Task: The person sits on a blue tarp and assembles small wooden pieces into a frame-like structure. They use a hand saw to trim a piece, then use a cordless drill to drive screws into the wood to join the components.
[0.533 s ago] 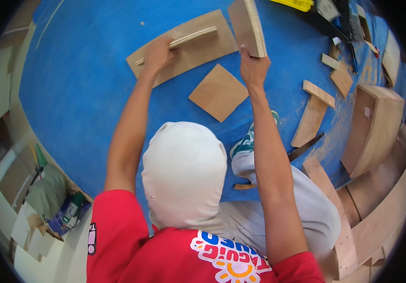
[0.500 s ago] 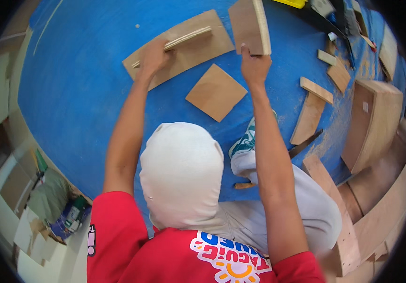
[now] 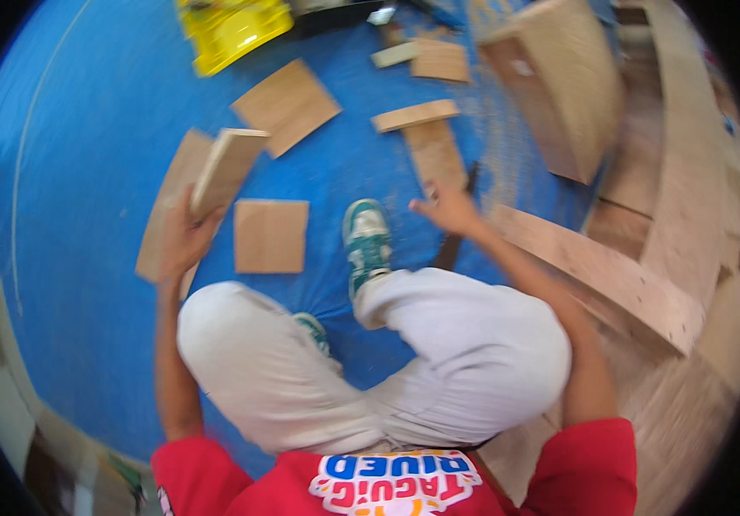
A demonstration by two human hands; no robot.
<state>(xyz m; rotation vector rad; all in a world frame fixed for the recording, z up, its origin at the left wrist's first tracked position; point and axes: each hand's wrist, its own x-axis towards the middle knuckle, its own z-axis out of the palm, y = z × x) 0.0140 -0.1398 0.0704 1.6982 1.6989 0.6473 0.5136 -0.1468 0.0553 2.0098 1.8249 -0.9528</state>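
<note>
We see a blue sheet (image 3: 112, 120) running under and around the square board (image 3: 270, 236), our landmark. Well to the right of that square board and beyond it stands a wooden box (image 3: 559, 95); a long plank (image 3: 598, 279) slants well to its right. Just left of it, a flat board (image 3: 168, 193) lies partly hidden by our left hand (image 3: 188, 239). There we hold a thick wooden piece (image 3: 228, 168), tilted, near the square board's far left corner: our thumb is on its near right side, our fingers at its left, most of the piece reaching beyond them. We cannot tell whether it touches the flat board. Right of the square board, past a green shoe (image 3: 368, 239), our right hand (image 3: 446, 209) is over a narrow board's (image 3: 434, 153) near end, thumb spread; blur keeps us from telling whether its fingers grip anything.
</note>
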